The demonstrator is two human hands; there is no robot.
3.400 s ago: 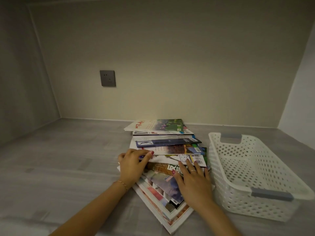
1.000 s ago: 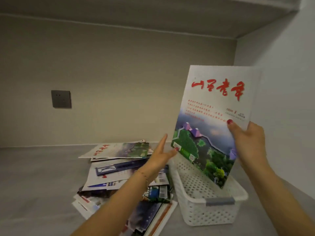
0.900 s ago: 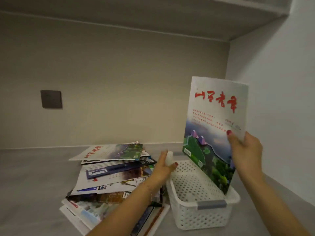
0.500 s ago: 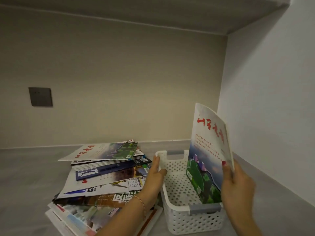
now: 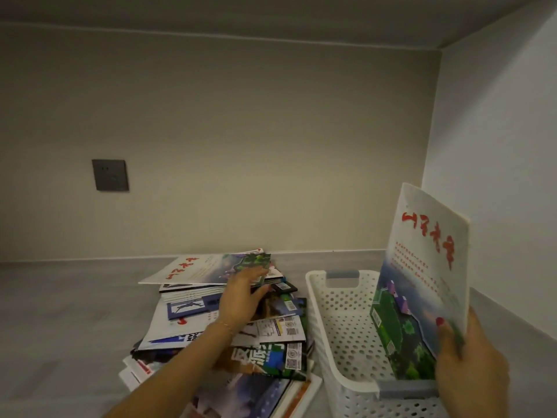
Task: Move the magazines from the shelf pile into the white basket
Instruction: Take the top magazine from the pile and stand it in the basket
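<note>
Over the white basket (image 5: 337,321), the right hand (image 5: 470,369) pinched a magazine (image 5: 428,267) upright to slot it in; the left hand (image 5: 241,300), fingers spread loosely, reached the shelf pile (image 5: 217,297) for another.

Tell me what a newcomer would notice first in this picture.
First, the magazine with red letters, held upright by the right hand with its lower end inside the white basket on the right. Next, the messy pile of magazines beside the basket, where the left hand reaches for the top one.
</note>
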